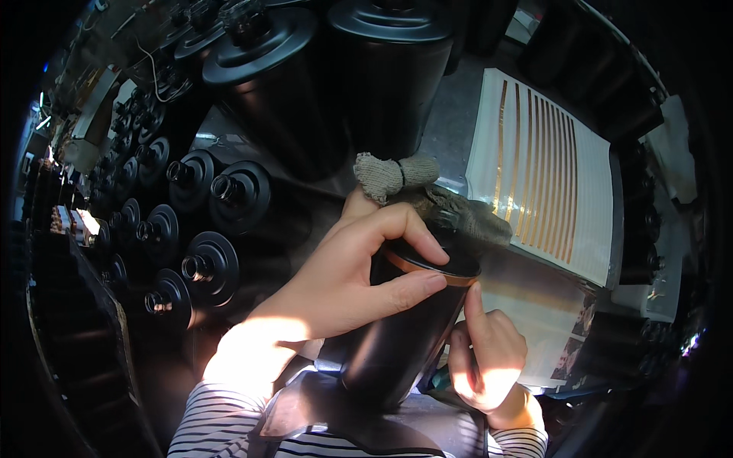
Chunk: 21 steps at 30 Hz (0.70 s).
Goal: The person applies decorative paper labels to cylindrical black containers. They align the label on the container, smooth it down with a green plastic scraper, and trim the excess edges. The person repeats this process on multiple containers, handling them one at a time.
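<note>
A glossy black cylindrical bottle (405, 347) stands tilted in front of my body, with a copper-coloured strip (408, 263) around its upper edge. My left hand (359, 263) is closed on the top of the bottle, index finger on the shoulder and thumb against its side just below the strip. Grey knit fabric (416, 174) appears to cover its other fingers, which reach over the bottle's neck. My right hand (492, 351) touches the strip's right side with its stretched index fingertip. Its thumb is apart, the other fingers curl, and it holds nothing visible.
A white sheet (595, 179) bearing several copper strips (534, 168) lies on the right. Large black bottles (259, 91) stand at the back. Several smaller black bottles (240, 195) with threaded necks crowd the left side. A glossy sheet (527, 313) lies beside my right hand.
</note>
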Each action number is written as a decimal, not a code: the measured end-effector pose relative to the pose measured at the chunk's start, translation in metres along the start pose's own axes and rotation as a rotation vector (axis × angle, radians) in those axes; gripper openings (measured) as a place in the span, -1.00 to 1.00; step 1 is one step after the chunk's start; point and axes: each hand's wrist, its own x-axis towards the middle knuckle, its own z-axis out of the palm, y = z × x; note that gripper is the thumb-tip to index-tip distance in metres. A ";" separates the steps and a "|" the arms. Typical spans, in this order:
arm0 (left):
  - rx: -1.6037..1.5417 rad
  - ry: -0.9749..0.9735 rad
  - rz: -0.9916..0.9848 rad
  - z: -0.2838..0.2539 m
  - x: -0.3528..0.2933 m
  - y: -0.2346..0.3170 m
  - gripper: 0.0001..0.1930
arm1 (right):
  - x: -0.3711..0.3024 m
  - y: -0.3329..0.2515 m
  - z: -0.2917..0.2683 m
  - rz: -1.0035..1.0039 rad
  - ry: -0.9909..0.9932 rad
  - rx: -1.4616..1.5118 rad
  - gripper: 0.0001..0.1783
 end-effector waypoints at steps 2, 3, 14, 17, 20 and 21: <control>0.094 0.011 0.000 0.001 0.000 0.003 -0.74 | -0.001 0.000 -0.001 0.000 -0.006 -0.009 -0.28; 0.070 -0.016 -0.009 -0.001 0.001 0.002 -0.75 | -0.001 0.000 -0.001 0.000 -0.010 -0.013 -0.27; 0.083 0.016 -0.020 0.000 -0.001 0.003 -0.72 | 0.002 -0.002 0.001 0.017 -0.014 0.009 -0.33; -0.012 -0.168 0.137 -0.021 0.008 -0.015 -0.53 | 0.001 -0.002 -0.001 0.038 -0.024 -0.017 -0.35; 0.009 -0.008 0.214 -0.012 0.001 -0.023 -0.69 | 0.002 -0.004 0.000 0.040 -0.024 -0.031 -0.36; -0.050 0.003 0.213 -0.011 0.000 -0.026 -0.75 | 0.002 -0.006 0.000 0.039 -0.023 -0.033 -0.36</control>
